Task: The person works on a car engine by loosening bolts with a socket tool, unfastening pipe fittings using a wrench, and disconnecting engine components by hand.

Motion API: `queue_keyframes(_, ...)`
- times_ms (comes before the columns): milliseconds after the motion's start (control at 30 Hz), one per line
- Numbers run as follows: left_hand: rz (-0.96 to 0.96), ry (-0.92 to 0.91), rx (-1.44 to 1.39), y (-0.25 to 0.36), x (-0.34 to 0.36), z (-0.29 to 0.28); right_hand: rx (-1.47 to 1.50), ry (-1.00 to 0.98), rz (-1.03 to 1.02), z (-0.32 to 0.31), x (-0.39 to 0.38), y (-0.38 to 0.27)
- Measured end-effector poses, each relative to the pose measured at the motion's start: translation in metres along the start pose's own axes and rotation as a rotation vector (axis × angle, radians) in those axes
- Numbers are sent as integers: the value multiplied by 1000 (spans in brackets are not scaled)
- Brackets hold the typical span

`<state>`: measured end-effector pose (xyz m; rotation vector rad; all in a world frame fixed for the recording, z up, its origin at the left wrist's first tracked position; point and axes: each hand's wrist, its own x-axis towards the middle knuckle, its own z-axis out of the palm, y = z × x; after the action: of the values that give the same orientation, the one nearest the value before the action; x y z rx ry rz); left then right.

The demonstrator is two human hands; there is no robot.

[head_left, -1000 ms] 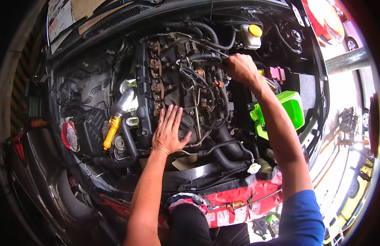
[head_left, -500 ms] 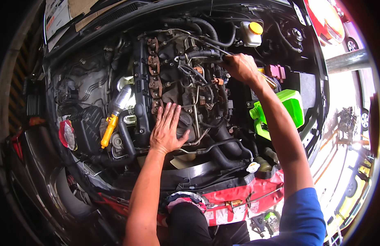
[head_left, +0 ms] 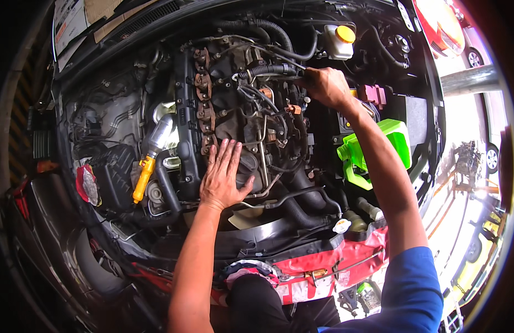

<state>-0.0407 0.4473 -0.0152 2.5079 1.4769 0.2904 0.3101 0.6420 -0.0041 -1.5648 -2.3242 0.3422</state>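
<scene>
My left hand (head_left: 221, 177) lies flat on the engine (head_left: 235, 125), fingers spread, beside a round black oil filler cap (head_left: 248, 162). At the far right side of the engine, my right hand (head_left: 326, 87) is closed round the end of a tool with a thin metal shaft (head_left: 292, 62). Its handle is mostly hidden in my fist, so the exact kind cannot be made out. The shaft slants away to the left, above a ribbed black hose (head_left: 268, 70). Several rusty brown brackets (head_left: 204, 89) run in a row along the engine's left part.
A yellow-handled work lamp (head_left: 144, 175) lies left of the engine. Under my right forearm sits a cut green plastic jug (head_left: 387, 147). A white reservoir with a yellow cap (head_left: 340, 44) stands at the far right. A red cover (head_left: 323, 266) drapes the front edge, with rags (head_left: 251, 269) on it.
The view has shifted slightly, moving the engine bay's left side a little leftward. My right hand stays closed on the tool, with little visible movement; my left hand still rests on the engine.
</scene>
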Motion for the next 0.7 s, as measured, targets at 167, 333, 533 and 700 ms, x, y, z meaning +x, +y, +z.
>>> queue_keyframes(167, 0, 8, -33, 3, 5, 1, -85, -11, -64, 6, 12, 0)
queue_keyframes(333, -4, -2, -33, -3, -1, -2, -21, 5, 14, -4, -1, -16)
queue_keyframes(533, -3, -10, -25, 0, 4, 1, -77, -39, 24, -9, 4, -8)
queue_keyframes(700, -4, -3, -7, -1, 1, -1, -43, -64, 50, -14, 5, -5)
